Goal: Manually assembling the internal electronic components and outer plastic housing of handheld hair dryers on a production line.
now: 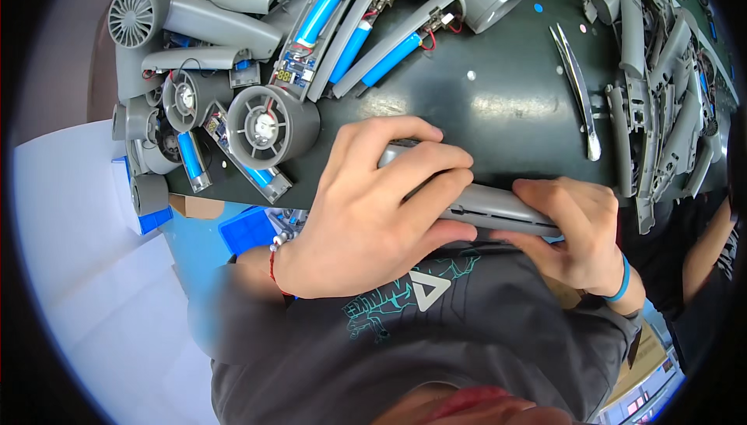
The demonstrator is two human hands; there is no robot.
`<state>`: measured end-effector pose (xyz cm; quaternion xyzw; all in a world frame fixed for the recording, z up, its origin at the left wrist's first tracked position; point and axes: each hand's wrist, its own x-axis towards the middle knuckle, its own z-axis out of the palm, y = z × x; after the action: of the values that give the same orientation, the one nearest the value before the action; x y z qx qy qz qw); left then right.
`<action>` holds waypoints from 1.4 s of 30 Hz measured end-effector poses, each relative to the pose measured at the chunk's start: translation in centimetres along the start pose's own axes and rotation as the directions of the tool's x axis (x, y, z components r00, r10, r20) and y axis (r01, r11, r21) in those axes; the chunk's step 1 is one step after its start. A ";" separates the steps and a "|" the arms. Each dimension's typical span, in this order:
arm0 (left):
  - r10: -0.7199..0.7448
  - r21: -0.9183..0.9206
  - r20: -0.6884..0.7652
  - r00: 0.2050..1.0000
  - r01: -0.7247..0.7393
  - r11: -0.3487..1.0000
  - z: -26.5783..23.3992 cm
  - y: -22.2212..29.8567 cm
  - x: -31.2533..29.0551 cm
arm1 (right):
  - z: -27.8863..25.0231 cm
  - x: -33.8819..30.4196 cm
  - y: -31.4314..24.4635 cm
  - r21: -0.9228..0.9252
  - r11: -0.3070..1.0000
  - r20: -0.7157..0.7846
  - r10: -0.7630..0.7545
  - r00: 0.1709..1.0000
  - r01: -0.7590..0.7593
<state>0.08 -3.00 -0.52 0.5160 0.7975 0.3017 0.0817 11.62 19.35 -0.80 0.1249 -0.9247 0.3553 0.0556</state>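
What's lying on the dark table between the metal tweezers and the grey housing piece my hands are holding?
In the head view, nothing: bare dark green table top separates the metal tweezers from the long grey plastic housing piece under both hands.

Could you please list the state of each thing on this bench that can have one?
Grey handle: closed up, gripped by both hands at the table edge.
Left hand: fingers wrapped over the handle.
Right hand: clamped on the handle's other end.
Open half-shells: lying open, blue batteries showing.
Tweezers: lying loose, untouched.
Fan housing: standing on end, fan exposed.
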 end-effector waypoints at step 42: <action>-0.052 -0.417 -0.126 0.991 -0.005 0.909 3.2 -1.1 1.9 | -11.1 32.7 20.0 -0.724 0.364 -0.516 0.278 0.810 -0.586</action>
<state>-0.27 -0.35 -3.37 0.4556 0.7248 0.4976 0.1396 -25.14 34.87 0.81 -0.2275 -0.9514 -0.1374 0.1556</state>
